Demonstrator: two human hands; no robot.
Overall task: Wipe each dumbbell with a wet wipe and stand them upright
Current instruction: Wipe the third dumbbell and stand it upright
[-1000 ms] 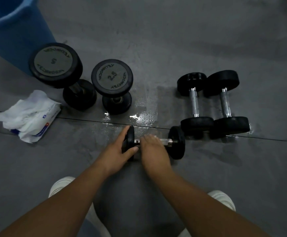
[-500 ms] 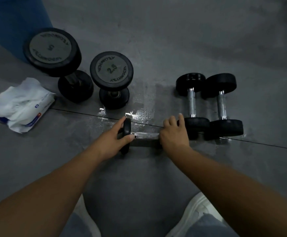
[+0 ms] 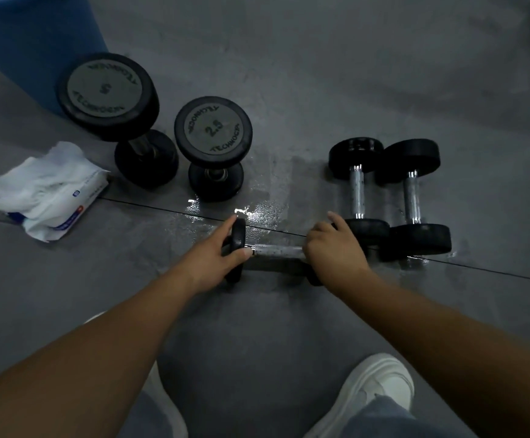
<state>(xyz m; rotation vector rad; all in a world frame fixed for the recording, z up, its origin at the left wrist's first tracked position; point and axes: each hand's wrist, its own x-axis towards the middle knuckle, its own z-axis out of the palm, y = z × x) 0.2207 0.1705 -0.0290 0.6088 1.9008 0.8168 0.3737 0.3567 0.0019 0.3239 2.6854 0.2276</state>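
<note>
You are crouching over a small dumbbell point(image 3: 278, 250) that is lying on its side on the grey floor point(image 3: 320, 74), and it is sitting right at the edge of a wet, shiny patch point(image 3: 257, 213). Your left hand point(image 3: 216, 257) is curling around the left end plate, index finger stretched over its top edge and thumb pressing near the bar, so it is partly closed on that plate. Your right hand point(image 3: 336, 248) is covering the right end plate with fingers bent over it; whether a wipe is under that palm cannot be told. The risk I am seeing is slipping: the floor is glistening here, so when you are tipping the weight upright the lower plate may be skidding away, and damp rubber may be sliding out of a fingertip hold. The two dumbbells lying on their sides point(image 3: 387, 197) are resting just beside your right knuckles, so a rolling weight could be pinching fingers against them. The two upright dumbbells point(image 3: 213, 128) and the wipe pack point(image 3: 49, 191) are sitting well apart to the left.
</note>
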